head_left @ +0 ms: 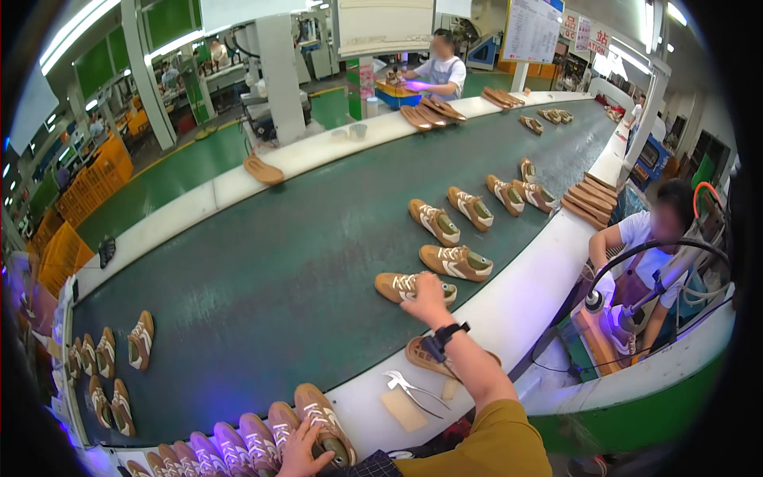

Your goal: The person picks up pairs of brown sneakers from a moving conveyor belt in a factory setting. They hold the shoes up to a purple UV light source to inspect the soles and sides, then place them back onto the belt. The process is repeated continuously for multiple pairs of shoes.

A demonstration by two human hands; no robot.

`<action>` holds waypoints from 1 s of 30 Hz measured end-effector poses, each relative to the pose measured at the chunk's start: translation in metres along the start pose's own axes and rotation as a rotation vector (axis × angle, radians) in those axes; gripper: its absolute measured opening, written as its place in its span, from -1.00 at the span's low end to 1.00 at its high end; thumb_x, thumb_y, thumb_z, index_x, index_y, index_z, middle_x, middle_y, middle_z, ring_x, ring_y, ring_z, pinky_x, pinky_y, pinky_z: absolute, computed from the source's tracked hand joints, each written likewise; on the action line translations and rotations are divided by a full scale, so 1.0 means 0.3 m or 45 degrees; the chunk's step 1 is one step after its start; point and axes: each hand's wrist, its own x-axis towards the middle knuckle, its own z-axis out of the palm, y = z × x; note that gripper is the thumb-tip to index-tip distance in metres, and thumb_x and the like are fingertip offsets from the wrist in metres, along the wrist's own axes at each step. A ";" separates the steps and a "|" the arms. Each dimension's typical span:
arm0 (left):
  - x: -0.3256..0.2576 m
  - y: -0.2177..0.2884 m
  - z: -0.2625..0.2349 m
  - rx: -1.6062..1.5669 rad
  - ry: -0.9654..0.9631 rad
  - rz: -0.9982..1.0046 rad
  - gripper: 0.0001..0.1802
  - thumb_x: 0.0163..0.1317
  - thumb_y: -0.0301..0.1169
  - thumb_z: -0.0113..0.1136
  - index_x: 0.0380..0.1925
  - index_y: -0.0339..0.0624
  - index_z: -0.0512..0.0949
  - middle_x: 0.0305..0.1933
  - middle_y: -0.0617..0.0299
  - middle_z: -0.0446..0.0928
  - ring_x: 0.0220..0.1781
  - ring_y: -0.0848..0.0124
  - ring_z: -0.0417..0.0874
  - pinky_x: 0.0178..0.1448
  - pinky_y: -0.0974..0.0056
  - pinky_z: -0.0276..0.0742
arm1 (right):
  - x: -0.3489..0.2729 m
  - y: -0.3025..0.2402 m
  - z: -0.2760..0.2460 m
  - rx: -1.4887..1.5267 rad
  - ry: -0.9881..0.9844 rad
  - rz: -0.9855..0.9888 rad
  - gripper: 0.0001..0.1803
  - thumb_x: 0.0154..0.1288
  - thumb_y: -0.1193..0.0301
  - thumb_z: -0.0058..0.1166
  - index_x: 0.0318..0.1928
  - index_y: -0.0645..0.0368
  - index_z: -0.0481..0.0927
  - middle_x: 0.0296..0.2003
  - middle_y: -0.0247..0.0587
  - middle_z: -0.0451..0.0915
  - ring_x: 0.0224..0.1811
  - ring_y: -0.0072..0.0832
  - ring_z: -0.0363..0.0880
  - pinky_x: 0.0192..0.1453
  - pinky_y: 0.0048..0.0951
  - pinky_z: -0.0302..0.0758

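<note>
Out on the green conveyor belt [270, 270], my right hand [429, 302] is closed over the laces and opening of a tan sneaker [393, 286] with white stripes. My left hand [300, 451] rests with fingers spread at the lower edge, against a tan sneaker [324, 417] that ends a row of similar sneakers [230, 449]. Beneath my right wrist, a brown shoe sole [425, 355] lies on the white ledge [493, 318]. Nearby are metal pliers [415, 391] and a beige pad [404, 409].
Another sneaker [455, 262] sits just beyond my right hand, with several more farther along the belt. At far left stands a group of sneakers [141, 342]. Stacked soles [588, 199] lie on the right ledge, near a co-worker [648, 246] at a machine.
</note>
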 end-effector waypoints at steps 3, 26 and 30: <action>0.017 0.006 -0.010 0.027 -0.026 -0.017 -0.26 0.00 -0.28 0.28 0.21 -0.24 0.26 0.33 -0.08 0.17 0.31 0.00 0.21 0.36 0.10 0.13 | 0.123 0.169 0.039 -0.197 -0.161 0.184 -0.31 -0.29 0.16 0.35 -0.08 0.19 0.45 -0.01 -0.03 0.43 0.24 -0.14 0.20 0.26 -0.06 0.09; 0.018 0.035 0.037 0.059 0.227 -0.022 -0.34 0.04 -0.13 0.25 0.10 -0.29 0.40 0.18 -0.13 0.36 0.19 0.01 0.39 0.25 0.10 0.29 | 0.001 -0.074 -0.140 -0.048 -0.744 0.017 -0.40 -0.37 -0.01 0.27 -0.42 0.28 0.65 -0.42 0.04 0.63 -0.34 -0.15 0.62 -0.23 -0.30 0.54; 0.017 0.037 0.048 0.069 0.276 0.000 -0.35 0.04 -0.11 0.25 0.09 -0.25 0.41 0.15 -0.12 0.38 0.16 -0.01 0.41 0.21 0.10 0.34 | -0.221 -0.149 -0.143 0.156 -0.968 -0.023 -0.26 -0.32 -0.16 0.24 -0.34 0.32 0.63 -0.40 0.03 0.63 -0.35 -0.18 0.62 -0.24 -0.31 0.51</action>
